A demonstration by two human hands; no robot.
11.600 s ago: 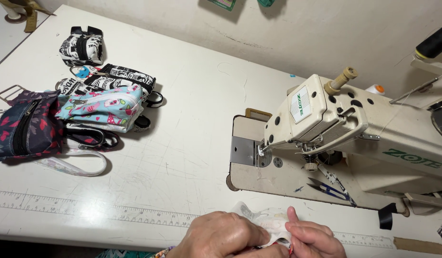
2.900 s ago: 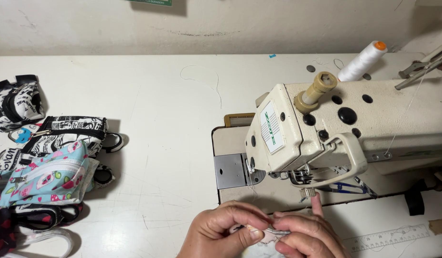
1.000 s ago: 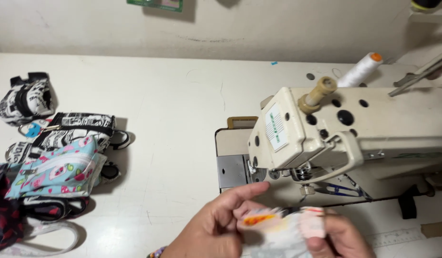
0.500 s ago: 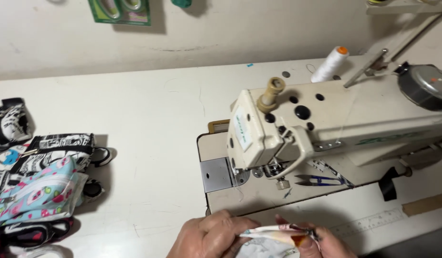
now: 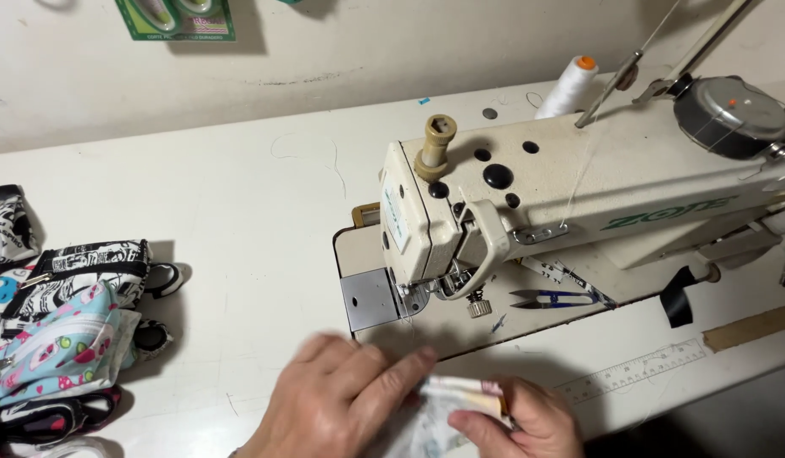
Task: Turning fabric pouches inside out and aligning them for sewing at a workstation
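At the bottom of the head view, both my hands hold a small piece of light printed fabric (image 5: 452, 407) with an orange-and-white edge. My left hand (image 5: 337, 399) lies over its left side, fingers pinching the cloth. My right hand (image 5: 520, 420) grips its right edge from below. The hands are blurred. They sit on the white table (image 5: 223, 220) just in front of the cream sewing machine (image 5: 579, 187), below its needle plate (image 5: 369, 298).
A pile of printed pouches and bags (image 5: 61, 339) lies at the left. Blue-handled thread snips (image 5: 549, 297) rest on the machine bed. A white thread cone (image 5: 569, 85) stands behind the machine. A ruler strip (image 5: 630, 373) runs along the table's front edge.
My hands and the fabric have shifted slightly right and closer together; the fabric is now folded tighter between them. The camera view has moved closer to the machine.
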